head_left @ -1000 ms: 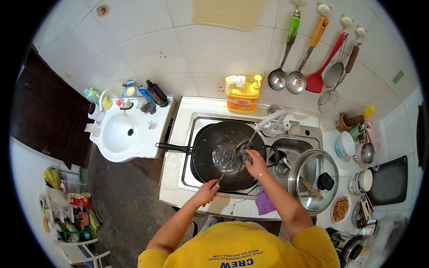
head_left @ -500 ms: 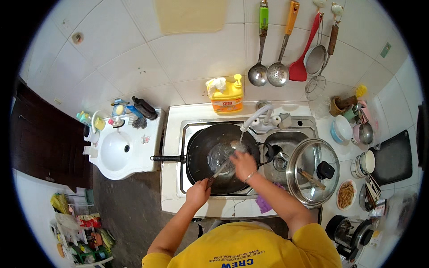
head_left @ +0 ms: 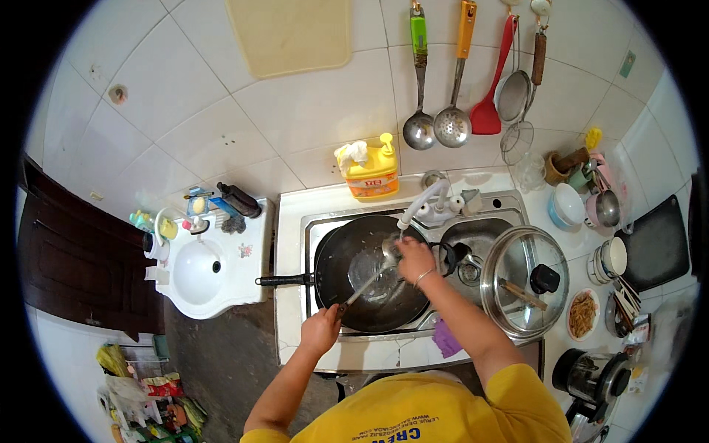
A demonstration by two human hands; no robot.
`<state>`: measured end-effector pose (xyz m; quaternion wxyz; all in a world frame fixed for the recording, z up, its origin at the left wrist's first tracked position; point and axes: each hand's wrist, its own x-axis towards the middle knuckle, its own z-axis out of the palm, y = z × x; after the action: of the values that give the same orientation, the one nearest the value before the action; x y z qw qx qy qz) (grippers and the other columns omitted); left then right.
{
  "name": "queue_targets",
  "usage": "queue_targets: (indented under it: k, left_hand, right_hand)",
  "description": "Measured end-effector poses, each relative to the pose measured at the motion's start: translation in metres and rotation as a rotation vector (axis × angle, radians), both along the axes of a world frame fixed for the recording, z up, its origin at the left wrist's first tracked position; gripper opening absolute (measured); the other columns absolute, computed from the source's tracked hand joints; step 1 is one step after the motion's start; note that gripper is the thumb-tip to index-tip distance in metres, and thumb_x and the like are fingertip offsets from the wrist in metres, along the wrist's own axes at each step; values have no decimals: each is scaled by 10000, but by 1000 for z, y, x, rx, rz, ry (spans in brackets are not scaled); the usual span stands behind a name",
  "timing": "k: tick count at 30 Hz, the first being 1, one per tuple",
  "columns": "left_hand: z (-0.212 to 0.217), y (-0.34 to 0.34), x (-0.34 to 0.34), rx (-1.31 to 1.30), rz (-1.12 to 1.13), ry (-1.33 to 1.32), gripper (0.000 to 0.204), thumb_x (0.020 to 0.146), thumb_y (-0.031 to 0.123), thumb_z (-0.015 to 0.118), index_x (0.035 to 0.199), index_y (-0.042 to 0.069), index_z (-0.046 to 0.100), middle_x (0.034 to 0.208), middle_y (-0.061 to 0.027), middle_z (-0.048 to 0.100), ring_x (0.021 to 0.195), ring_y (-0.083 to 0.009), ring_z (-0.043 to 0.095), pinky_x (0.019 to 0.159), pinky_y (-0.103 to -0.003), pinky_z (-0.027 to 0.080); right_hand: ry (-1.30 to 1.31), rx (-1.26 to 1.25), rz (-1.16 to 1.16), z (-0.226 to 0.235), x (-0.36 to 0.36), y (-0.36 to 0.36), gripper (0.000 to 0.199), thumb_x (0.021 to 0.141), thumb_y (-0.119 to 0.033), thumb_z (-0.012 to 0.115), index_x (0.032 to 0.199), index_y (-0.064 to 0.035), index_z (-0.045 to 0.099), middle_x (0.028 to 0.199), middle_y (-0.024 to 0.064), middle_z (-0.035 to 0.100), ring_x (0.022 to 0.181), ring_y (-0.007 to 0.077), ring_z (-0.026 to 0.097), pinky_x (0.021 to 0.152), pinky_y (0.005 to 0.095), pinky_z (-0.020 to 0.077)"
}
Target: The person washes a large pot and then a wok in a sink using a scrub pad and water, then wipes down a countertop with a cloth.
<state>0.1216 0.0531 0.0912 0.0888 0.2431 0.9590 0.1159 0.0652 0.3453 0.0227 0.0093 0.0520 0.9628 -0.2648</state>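
My left hand (head_left: pixel 320 330) is closed round the dark handle end of a metal ladle (head_left: pixel 365 286) slanting over the wok. At its far end, my right hand (head_left: pixel 416 260) has its fingers curled on the ladle's round bowl; whether a cloth or scrubber is under them is hidden. From the white faucet (head_left: pixel 422 202) a thin stream of water runs down onto the bowl and fingers. The large dark wok (head_left: pixel 336 269) sits over the left sink basin, its long black handle pointing left, with some water in its bottom.
A glass lid (head_left: pixel 509 258) lies over the right basin's edge. Behind the sink stands a yellow detergent jug (head_left: pixel 371 175). A purple cloth (head_left: pixel 446 338) lies on the front edge. Bowls, a plate of food (head_left: pixel 583 313) and a blender (head_left: pixel 594 373) crowd the right counter. Utensils hang above.
The ladle's bowl has turned and shows more plainly beside my right fingers, which have shifted along it under the water. The whole view has tilted slightly. My left hand keeps its hold.
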Motion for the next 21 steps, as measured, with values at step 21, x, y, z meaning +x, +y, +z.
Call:
queue_targets:
  k: [21]
  left_hand:
    - [-11, -2, 16, 89, 57, -88, 389, 777, 223, 612, 1143, 111, 544, 779, -125, 578, 684, -313, 603, 601, -417, 497]
  right_hand:
    - [-288, -141, 12, -4, -27, 39, 465, 723, -145, 539, 1187, -147, 560, 1288, 100, 473, 1120, 283, 504, 948, 368, 409]
